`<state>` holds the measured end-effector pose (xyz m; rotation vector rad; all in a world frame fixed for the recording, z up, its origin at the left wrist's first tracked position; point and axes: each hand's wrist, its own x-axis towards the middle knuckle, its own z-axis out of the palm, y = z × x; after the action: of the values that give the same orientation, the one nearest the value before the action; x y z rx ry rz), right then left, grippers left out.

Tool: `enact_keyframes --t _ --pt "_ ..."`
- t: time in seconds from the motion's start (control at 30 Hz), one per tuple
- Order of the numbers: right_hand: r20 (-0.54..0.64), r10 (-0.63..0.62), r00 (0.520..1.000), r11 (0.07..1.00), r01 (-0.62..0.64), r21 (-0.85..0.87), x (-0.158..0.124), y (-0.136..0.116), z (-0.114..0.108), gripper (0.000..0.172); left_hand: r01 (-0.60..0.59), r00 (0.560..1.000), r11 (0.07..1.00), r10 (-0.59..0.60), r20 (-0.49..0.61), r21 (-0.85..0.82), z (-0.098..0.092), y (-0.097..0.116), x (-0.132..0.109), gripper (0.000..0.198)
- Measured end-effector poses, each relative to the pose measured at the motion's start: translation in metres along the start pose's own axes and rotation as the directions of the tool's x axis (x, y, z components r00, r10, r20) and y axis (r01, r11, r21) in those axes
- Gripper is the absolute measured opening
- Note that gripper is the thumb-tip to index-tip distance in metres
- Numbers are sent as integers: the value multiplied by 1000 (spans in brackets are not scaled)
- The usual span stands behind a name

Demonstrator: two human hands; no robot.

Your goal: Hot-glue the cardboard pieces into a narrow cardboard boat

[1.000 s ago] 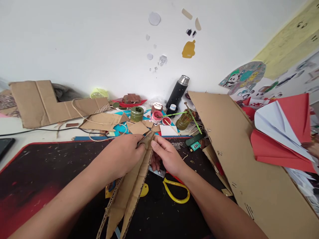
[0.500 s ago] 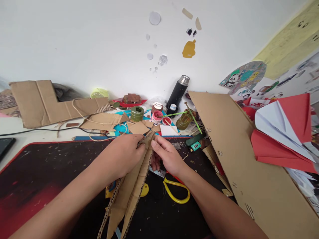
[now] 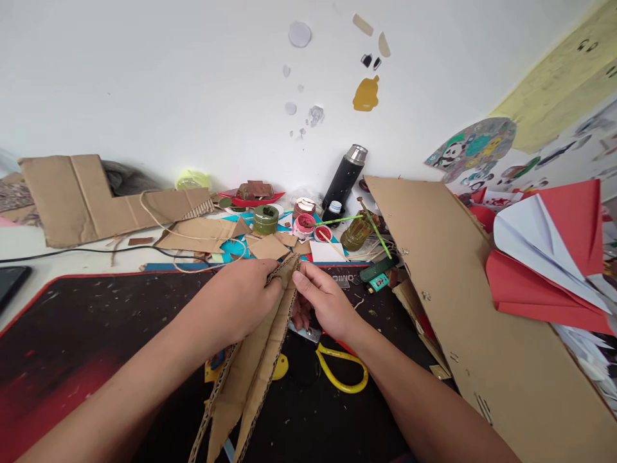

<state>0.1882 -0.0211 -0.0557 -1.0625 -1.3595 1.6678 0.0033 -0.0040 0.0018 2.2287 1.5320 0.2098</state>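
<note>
A long folded piece of corrugated cardboard (image 3: 255, 366) narrows to a pointed tip at its far end and spreads into separate flaps near me. My left hand (image 3: 248, 299) is closed round its left side close to the tip. From the right, my right hand (image 3: 325, 302) pinches the same tip between thumb and fingers. Scissors with yellow handles (image 3: 344, 373) lie on the dark mat just below my right hand, their blades partly hidden. A yellow piece (image 3: 280, 368) peeks out beside the cardboard's right edge.
A large cardboard sheet (image 3: 463, 308) leans along the right side, with red paper (image 3: 544, 283) beyond it. Open paint jars (image 3: 303, 225), a black thermos (image 3: 343, 177) and cardboard scraps (image 3: 267, 249) crowd the back. A black cable (image 3: 96, 251) crosses the left, above the mat (image 3: 87, 334).
</note>
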Motion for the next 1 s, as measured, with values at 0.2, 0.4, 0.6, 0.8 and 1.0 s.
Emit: enact_keyframes --t 0.2,0.4,0.6,0.8,1.0 --pt "3 -2 1000 1000 2 3 0 0 0 48 17 999 1000 -17 33 -5 0 1 1 31" --pt "7 -5 1000 1000 5 8 0 0 0 48 6 1000 1000 -6 28 -23 0 0 1 34" --pt "8 -12 1000 1000 12 14 0 1 0 48 9 999 1000 -10 30 6 1 0 1 32" --pt "8 -10 1000 1000 9 18 0 1 0 51 11 1000 1000 -11 25 -16 3 -2 1 31" --pt "7 -6 1000 1000 6 20 0 2 0 50 17 999 1000 -17 27 -15 1 0 1 30"
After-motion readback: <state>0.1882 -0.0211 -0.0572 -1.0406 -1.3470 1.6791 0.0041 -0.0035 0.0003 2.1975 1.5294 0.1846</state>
